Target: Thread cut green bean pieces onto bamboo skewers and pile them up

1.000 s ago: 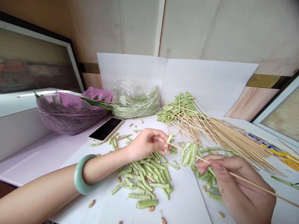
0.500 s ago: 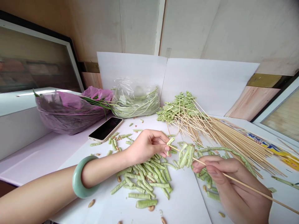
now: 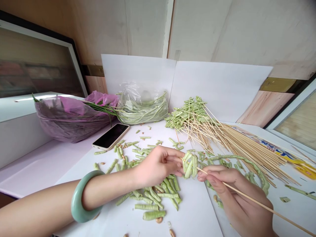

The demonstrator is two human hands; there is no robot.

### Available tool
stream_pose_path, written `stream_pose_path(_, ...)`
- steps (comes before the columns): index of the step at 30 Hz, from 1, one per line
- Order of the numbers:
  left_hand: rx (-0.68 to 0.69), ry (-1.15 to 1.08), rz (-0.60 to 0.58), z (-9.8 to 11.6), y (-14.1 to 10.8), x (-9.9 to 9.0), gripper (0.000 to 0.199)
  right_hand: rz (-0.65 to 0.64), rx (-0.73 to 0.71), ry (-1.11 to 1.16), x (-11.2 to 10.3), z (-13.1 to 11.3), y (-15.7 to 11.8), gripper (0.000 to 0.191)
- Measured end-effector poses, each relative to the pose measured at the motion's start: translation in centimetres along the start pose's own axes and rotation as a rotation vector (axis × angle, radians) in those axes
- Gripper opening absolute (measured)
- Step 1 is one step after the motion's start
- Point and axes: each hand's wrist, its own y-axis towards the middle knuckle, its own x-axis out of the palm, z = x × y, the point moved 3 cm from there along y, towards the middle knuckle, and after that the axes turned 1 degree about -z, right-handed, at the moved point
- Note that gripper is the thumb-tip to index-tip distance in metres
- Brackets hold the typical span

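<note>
Between the fingers of my right hand is a thin bamboo skewer, which slants down to the lower right. Several cut green bean pieces are threaded side by side near its far end. My left hand, with a pale green bangle on its wrist, pinches at the left side of these pieces. Its fingers partly hide the skewer's tip and the bean piece there. Below the left hand lies a heap of cut green beans on white paper, with a few loose brown seeds among them.
Finished bean skewers are piled at the back right, beside a spread of bare bamboo skewers. A phone lies left of centre. Behind it stand a purple bag and a clear bag of long beans. A whole bean curves behind my right hand.
My left hand has pushed the bean piece along the skewer against the others. The threaded pieces and my right hand have shifted slightly left.
</note>
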Motion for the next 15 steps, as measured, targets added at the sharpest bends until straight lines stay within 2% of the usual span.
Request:
stream_pose_path(3, 0.022, 0.066, -0.088, 0.3, -0.2, 0.3, 0.026, 0.050, -0.007, 0.001, -0.1, 0.2, -0.4, 0.014)
stream_pose_path(5, 0.053, 0.115, -0.088, 0.2, -0.1, 0.1, 0.034, 0.124, -0.027, 0.009, -0.3, 0.2, -0.6, 0.019)
stream_pose_path(7, 0.095, 0.197, -0.028, 0.1, 0.0, -0.4, 0.043, 0.234, -0.031, 0.026, -0.5, 0.1, -0.7, 0.022)
stream_pose_path(10, 0.155, 0.454, 0.097, -0.1, 0.4, -1.4, 0.052, 0.417, 0.033, 0.059, -0.8, 0.0, -0.5, 0.016)
stream_pose_path(12, 0.175, 0.677, 0.109, -0.1, 0.6, -1.7, 0.044, 0.498, 0.084, 0.075, -0.9, 0.0, -0.3, 0.011)
stream_pose_path(13, 0.187, 0.784, 0.072, -0.1, 0.7, -1.7, 0.037, 0.516, 0.098, 0.071, -0.9, 0.0, -0.2, 0.010)
stream_pose_path(15, 0.240, 0.958, -0.075, -0.1, 0.8, -1.5, 0.025, 0.526, 0.122, 0.067, -1.0, 0.1, -0.1, 0.008)
